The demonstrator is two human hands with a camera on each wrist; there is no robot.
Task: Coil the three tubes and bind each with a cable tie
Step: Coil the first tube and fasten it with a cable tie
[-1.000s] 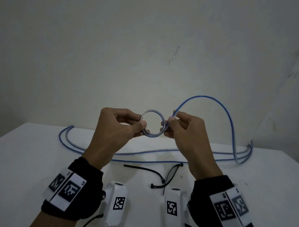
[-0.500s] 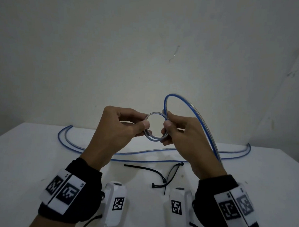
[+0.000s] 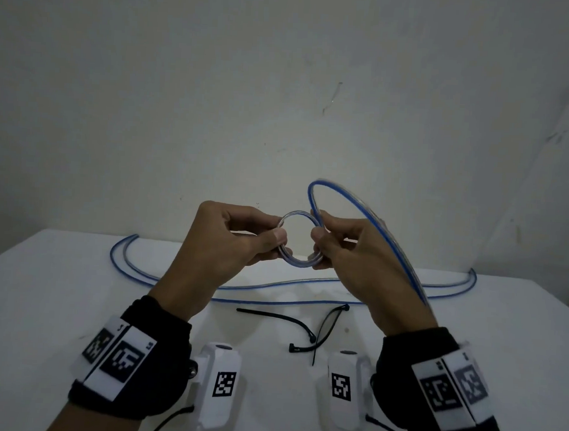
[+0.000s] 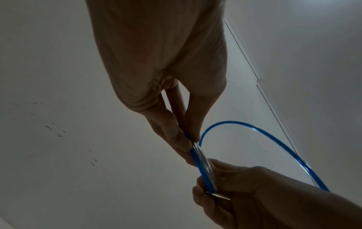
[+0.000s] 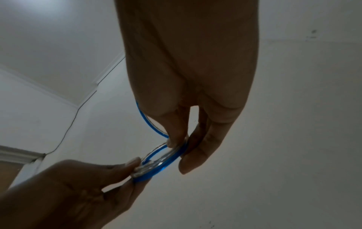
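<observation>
A small coil of blue-striped clear tube (image 3: pixel 299 264) (image 4: pixel 203 164) (image 5: pixel 156 161) hangs in the air above the white table (image 3: pixel 44 302). My left hand (image 3: pixel 236 245) pinches the coil's left side between thumb and fingers. My right hand (image 3: pixel 343 250) pinches its right side. The tube's free length (image 3: pixel 367 219) arcs up from the right hand and sweeps down past the right wrist. Two more tubes (image 3: pixel 127 267) lie stretched along the back of the table. Black cable ties (image 3: pixel 317 334) lie on the table between my wrists.
A pale wall stands just behind the table's far edge. The two loose tubes curve up at both ends, at the far left and at the far right (image 3: pixel 469 282). White wrist-camera housings (image 3: pixel 220 385) sit below my hands.
The free length of tube swung from a wide arch over the right of the table into a tighter loop close above my right hand. Both hands kept hold of the coil.
</observation>
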